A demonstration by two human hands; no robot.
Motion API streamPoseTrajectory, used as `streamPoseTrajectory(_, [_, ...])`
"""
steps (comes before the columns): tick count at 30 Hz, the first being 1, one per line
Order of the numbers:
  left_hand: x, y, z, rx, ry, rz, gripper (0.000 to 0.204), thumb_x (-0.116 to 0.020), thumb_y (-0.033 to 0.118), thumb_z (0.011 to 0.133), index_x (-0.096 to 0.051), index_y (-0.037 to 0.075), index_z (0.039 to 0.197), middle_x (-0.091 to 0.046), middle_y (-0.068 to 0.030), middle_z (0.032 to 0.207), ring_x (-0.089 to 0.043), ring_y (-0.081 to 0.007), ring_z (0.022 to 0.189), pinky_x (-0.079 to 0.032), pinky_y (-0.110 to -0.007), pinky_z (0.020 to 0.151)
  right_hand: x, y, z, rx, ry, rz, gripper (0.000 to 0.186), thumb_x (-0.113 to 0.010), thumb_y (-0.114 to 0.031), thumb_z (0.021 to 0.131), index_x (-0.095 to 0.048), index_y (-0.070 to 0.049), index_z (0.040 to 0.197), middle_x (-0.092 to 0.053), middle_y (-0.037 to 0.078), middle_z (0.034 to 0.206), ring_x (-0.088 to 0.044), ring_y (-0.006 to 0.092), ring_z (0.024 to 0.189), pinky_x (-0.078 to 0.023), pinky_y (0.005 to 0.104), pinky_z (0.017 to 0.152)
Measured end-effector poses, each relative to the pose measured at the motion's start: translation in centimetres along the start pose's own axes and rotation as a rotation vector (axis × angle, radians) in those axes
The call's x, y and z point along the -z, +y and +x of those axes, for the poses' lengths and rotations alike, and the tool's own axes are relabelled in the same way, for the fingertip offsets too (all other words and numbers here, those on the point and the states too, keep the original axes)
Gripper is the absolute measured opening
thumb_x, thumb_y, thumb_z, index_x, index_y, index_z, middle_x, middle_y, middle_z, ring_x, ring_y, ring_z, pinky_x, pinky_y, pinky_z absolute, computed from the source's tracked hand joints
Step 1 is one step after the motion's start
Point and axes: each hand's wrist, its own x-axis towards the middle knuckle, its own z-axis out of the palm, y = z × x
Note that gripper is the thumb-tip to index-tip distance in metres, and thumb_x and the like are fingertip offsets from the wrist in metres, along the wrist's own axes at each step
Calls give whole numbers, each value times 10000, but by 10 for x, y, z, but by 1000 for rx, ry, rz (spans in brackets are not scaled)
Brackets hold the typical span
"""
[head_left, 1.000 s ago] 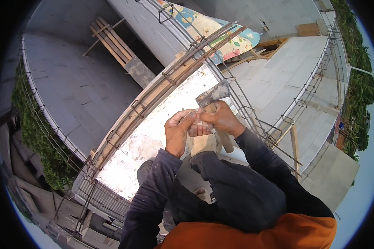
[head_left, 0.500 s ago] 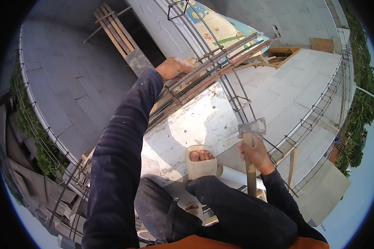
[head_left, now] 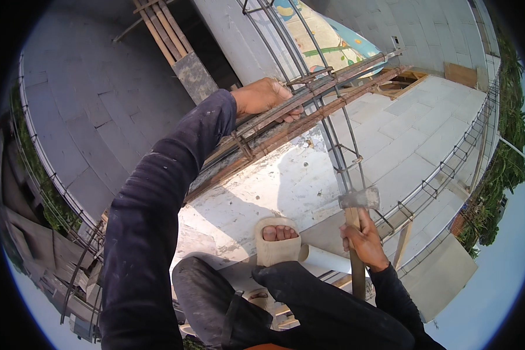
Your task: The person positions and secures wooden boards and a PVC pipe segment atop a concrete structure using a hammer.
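Note:
My left hand [head_left: 263, 96] reaches across to a long cage of rusty rebar [head_left: 332, 105]. Its fingers curl around the upper bars, and the fingertips show between the bars just left of where a second, upright cage [head_left: 339, 146] crosses. In my right hand [head_left: 364, 240] is a hammer [head_left: 356, 262] with a wooden handle, gripped close under its grey metal head [head_left: 359, 198]. The head is up, beside the lower end of the upright cage. Whether the left fingers also hold something small behind the bars is hidden.
A pale, stained slab [head_left: 245, 198] lies under the long cage; my sandalled foot [head_left: 277, 242] is at its near edge. A white pipe [head_left: 326, 258] lies beside the foot. Wooden poles [head_left: 166, 29] stand far left. Grey block walls [head_left: 87, 116] and a thin rebar cage [head_left: 449, 169] flank the space.
My left hand has moved right along the long cage, closer to the crossing, and its fingers now reach in around the bars. The hammer stays in my right hand. The view has shifted slightly.

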Motion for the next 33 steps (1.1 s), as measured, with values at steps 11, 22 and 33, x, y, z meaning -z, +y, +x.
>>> streamPoseTrajectory(11, [-10,6,9,21,34,44,218,-840,214,943,-805,37,1066,-789,-75,1037,-756,-130,901,-640,-250,823,8,-13,-10,-92,-14,-28,578,-676,-168,1021,-423,-2,1513,-601,35,861,-602,121,625,-525,294,580])
streamPoseTrajectory(22, [-6,-1,14,16,81,284,289,-868,215,920,-783,12,1108,-775,-66,996,-733,-148,874,-604,-270,824,2,-69,-19,3,0,-145,718,-701,-190,977,-373,-16,1592,-606,56,914,-597,101,622,-489,268,553])
streamPoseTrajectory(33, [-6,-7,22,-71,90,445,305,-898,229,893,-806,-5,1064,-775,-44,916,-690,-123,817,-553,-309,757,7,-131,-22,360,286,-92,552,-723,-206,927,-515,-26,1405,-579,17,837,-564,86,577,-489,254,532])
